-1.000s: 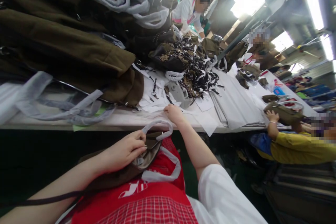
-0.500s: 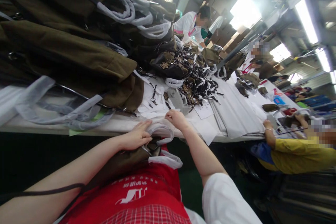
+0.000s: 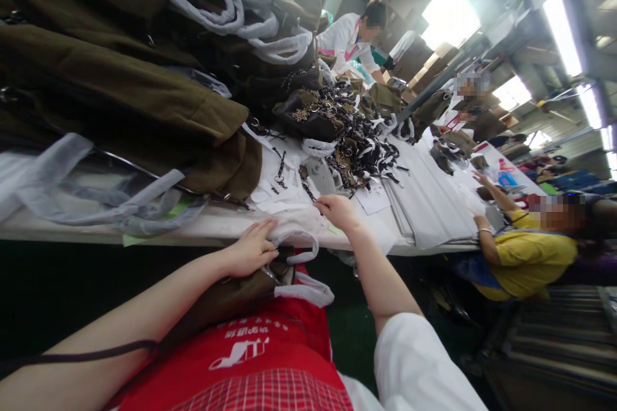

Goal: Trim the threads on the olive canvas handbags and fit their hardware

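My left hand (image 3: pixel 251 249) lies with its fingers stretched out over the top of an olive-brown handbag (image 3: pixel 245 288) held between my body and the table edge. White wrapping covers the handbag's handles (image 3: pixel 308 250), which loop out beside that hand. Over the table, my right hand (image 3: pixel 339 212) is closed in a pinch; what sits between its fingertips is too small to make out. Just beyond those fingertips lies a dark strap with metal parts (image 3: pixel 305 181). Another short dark strap (image 3: pixel 280 168) rests on white paper to its left.
Large olive bags (image 3: pixel 120 96) are stacked at the left. A heap of dark straps and charms (image 3: pixel 354 141) spreads behind my right hand. White sheets (image 3: pixel 427 199) lie to the right. A person in yellow (image 3: pixel 525 253) works at the right; another in white (image 3: pixel 344 38) stands across the table.
My right hand has moved slightly to the right, off the table's front edge area. My left hand stays on the handbag. The person in yellow has shifted and reaches over the table.
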Tool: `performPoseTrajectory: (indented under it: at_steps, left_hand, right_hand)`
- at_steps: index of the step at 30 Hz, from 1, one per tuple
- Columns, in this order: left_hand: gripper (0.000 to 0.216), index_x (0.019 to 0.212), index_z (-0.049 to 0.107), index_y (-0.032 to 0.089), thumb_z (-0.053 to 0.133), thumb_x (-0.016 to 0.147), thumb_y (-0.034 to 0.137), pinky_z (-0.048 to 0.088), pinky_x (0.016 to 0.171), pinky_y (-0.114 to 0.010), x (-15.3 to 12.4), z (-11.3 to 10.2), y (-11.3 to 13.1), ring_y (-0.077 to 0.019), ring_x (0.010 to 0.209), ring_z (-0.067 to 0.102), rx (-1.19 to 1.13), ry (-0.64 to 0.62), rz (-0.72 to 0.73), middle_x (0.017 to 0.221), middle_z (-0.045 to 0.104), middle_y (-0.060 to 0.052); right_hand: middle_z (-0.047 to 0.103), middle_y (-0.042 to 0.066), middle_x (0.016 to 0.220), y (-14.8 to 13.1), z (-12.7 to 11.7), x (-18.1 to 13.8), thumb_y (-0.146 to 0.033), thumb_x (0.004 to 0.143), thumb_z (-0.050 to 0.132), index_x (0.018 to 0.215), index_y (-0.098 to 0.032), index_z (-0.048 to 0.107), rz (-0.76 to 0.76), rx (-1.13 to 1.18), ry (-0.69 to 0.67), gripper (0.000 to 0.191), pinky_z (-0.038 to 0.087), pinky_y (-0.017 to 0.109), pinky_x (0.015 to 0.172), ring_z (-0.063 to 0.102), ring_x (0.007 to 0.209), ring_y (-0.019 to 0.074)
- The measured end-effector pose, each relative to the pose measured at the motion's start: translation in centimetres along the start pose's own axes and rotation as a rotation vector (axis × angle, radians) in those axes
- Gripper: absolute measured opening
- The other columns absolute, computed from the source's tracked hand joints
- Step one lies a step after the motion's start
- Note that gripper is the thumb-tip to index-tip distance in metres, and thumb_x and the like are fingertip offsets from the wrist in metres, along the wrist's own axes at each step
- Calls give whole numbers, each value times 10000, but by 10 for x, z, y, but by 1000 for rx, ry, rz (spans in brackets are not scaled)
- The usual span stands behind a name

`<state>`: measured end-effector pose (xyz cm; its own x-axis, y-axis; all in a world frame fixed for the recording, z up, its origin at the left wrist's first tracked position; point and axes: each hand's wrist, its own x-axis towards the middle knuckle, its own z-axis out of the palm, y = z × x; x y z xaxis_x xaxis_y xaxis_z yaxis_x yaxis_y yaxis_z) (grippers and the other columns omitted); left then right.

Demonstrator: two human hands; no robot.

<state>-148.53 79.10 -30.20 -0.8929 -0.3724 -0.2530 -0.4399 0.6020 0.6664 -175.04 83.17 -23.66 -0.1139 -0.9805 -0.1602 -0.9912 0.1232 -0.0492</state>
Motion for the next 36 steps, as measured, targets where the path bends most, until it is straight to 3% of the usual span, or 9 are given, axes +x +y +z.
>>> performPoseTrajectory:
  at_steps: [5,8,12,17,22,31,36]
  left_hand:
    - [371,947,781,169,462,959,359,137,1255,-493,-1,-2,4,-344,1536,149,60,-31,-35,1661,189,-126]
    - [408,963,776,135,437,975,362,133,1256,-485,-4,-1,10,-338,1535,158,88,19,-24,1656,169,-176]
    - [396,919,781,148,433,975,330,71,1266,-478,-3,-3,17,-284,1546,136,167,75,99,1661,169,-143]
    - [403,976,787,170,426,967,349,92,1255,-512,8,-9,8,-312,1544,130,186,-55,39,1648,223,-141]
    - [410,1015,785,193,409,965,348,89,1248,-521,12,-9,6,-323,1547,98,196,-113,3,1654,204,-130]
    - [391,974,791,195,434,948,352,140,1233,-569,14,-4,6,-341,1538,148,161,-64,-5,1646,244,-118]
    - [398,866,784,180,431,961,340,146,1250,-540,0,-3,16,-301,1523,231,155,57,32,1613,325,-136]
  right_hand:
    - [769,34,1047,12,-6,-5,-415,992,511,1057,-263,764,125,30,122,302,442,264,794,676,992,198]
    - [765,27,1060,7,1,-4,-435,985,522,1038,-274,771,79,-8,54,301,445,260,791,676,987,192]
    - [745,23,1140,9,10,4,-374,962,564,1051,-288,776,67,-69,-14,246,447,254,822,668,1024,187]
    - [752,65,1130,36,7,11,-231,927,557,1093,-261,772,119,-134,-62,273,457,279,850,671,1036,221]
    - [762,90,1093,64,-1,7,-211,901,550,1089,-235,773,183,-164,-88,292,469,292,849,679,1018,246]
    - [770,99,1047,88,-13,-8,-296,923,588,1052,-230,786,276,-140,-31,246,456,284,832,683,985,242]
    - [766,93,990,84,-29,-27,-369,1023,428,1178,-222,730,305,-92,88,370,434,281,774,680,916,213]
